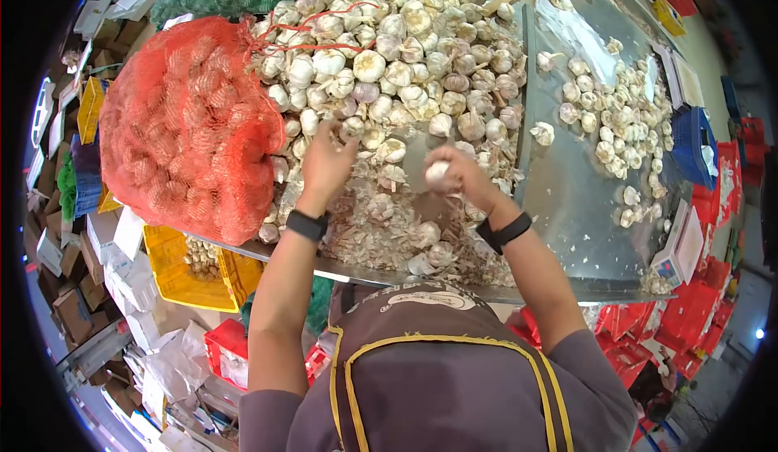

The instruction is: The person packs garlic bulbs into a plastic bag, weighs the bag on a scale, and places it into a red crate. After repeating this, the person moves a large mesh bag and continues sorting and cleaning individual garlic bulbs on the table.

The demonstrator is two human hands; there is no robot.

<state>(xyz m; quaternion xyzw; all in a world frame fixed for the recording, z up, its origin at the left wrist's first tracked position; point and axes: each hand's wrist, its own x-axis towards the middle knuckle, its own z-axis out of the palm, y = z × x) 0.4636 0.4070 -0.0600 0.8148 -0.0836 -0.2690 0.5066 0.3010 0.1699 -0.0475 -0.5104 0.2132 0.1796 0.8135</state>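
A big heap of white garlic bulbs (pixel 389 55) covers the far part of a metal table (pixel 567 201). My left hand (pixel 326 160) reaches into the near edge of the heap, its fingers touching a bulb; whether it grips one I cannot tell. My right hand (pixel 458 178) is closed around a single garlic bulb (pixel 438 174), held just above loose papery skins (pixel 381 225) strewn on the table in front of me. Both wrists wear black bands.
A full red mesh sack of garlic (pixel 186 128) lies on the table's left end. A smaller spread of bulbs (pixel 620 119) lies to the right. A yellow crate (pixel 190 269) sits below the table edge; boxes, red crates and a blue basket (pixel 693 144) surround it.
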